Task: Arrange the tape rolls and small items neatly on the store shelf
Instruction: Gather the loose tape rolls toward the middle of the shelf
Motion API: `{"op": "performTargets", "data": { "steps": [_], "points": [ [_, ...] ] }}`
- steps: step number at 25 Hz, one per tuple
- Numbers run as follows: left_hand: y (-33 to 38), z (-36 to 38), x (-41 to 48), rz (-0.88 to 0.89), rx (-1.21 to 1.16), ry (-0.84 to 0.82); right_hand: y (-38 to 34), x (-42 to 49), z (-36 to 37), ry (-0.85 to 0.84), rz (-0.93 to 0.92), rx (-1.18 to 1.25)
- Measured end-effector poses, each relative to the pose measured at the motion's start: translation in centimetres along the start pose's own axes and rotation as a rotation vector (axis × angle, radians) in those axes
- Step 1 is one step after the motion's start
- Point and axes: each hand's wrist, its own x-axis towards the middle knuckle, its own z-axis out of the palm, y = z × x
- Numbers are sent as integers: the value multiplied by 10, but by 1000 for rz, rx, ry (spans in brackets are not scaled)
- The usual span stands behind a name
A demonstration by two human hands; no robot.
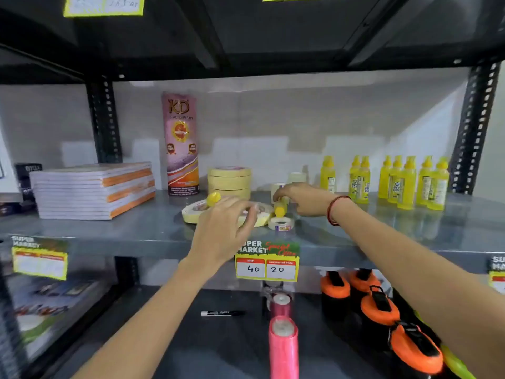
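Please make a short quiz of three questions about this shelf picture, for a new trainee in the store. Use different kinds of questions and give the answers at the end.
1. True or false: the stack of tape rolls stands right of the tall KD tape package.
2. Which hand is at the lying yellow bottle? A) left hand B) right hand C) neither
3. Fill in: the price tag on the shelf edge shows MRP 40 and discounted price ___.

Key
1. True.
2. B: the right hand reaches over the bottle, while the left hand is over the flat tape rolls. Whether either hand grips anything is not clear.
3. 20.
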Motion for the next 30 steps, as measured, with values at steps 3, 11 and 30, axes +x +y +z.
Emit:
{"op": "performTargets", "data": {
  "steps": [3,11,30],
  "points": [
    [1,2,-22,54,126,37,-2,1,5,28,29,-7],
    [4,5,-33,51,193,79,-6,-15,4,137,144,66],
    [4,7,-33,75,213,124,90,-88,-2,316,988,305]
  ]
}}
